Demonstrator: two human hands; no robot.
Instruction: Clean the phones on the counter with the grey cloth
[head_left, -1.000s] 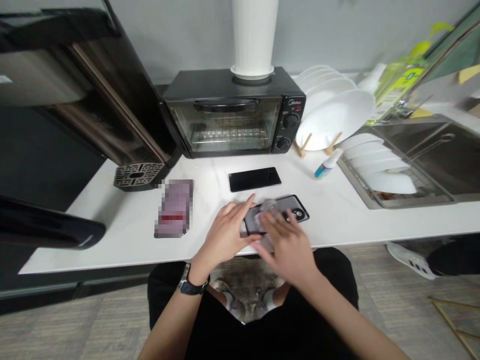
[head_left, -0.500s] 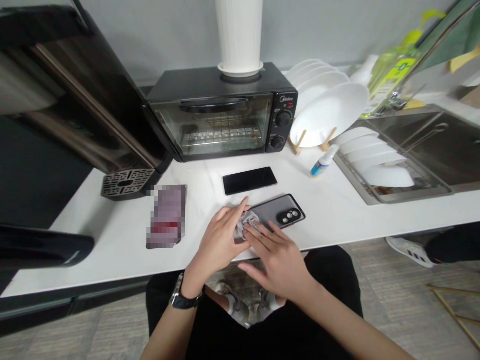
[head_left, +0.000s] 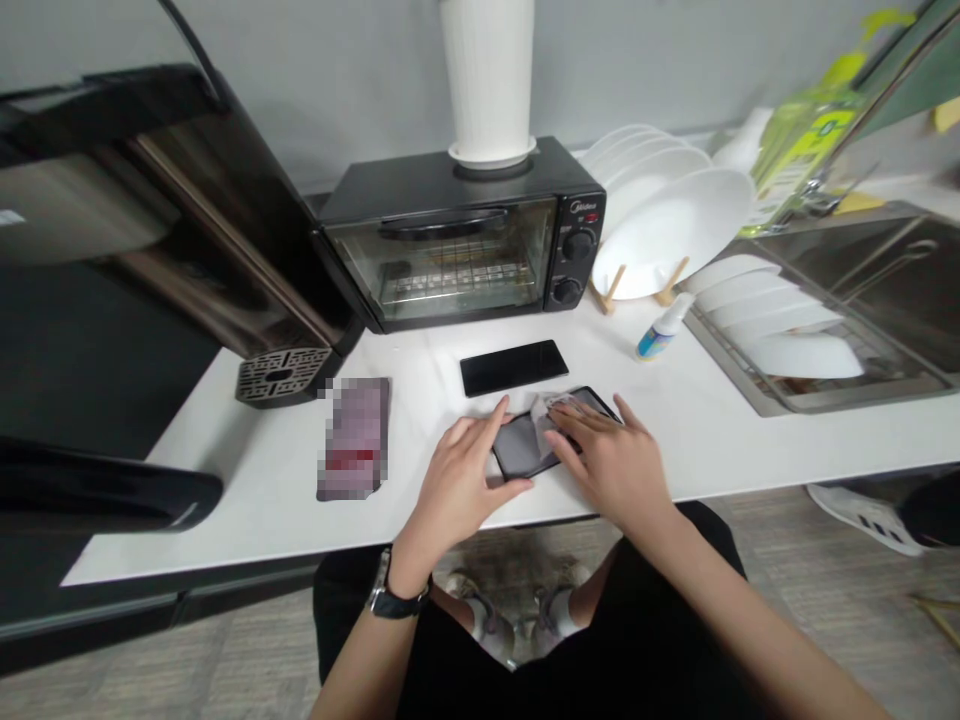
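Observation:
A grey phone case (head_left: 516, 447) with a black rim lies on the counter in front of me. My left hand (head_left: 455, 482) holds its left end, thumb at the near edge and fingers at the far edge. Under the fingers of my right hand (head_left: 626, 468) is a crumpled pale wipe (head_left: 543, 428), pressed onto the right half of the case. That hand hides the case's camera end. Just behind the case a black phone (head_left: 514, 368) lies flat. To its right stands a small spray bottle (head_left: 665, 328) with a white top and blue label.
A blurred-out mauve packet (head_left: 358, 430) lies left of my hands. Behind are a black toaster oven (head_left: 465, 225) with a white pot (head_left: 491, 90) on top and racked plates (head_left: 667, 230). A dark drinks machine (head_left: 281, 375) stands left; the sink (head_left: 900, 270) with bowls is right.
My right hand has slid the wipe rightward along the case, baring its left part and covering the camera end. My left hand stays at the left end. The view has shifted slightly.

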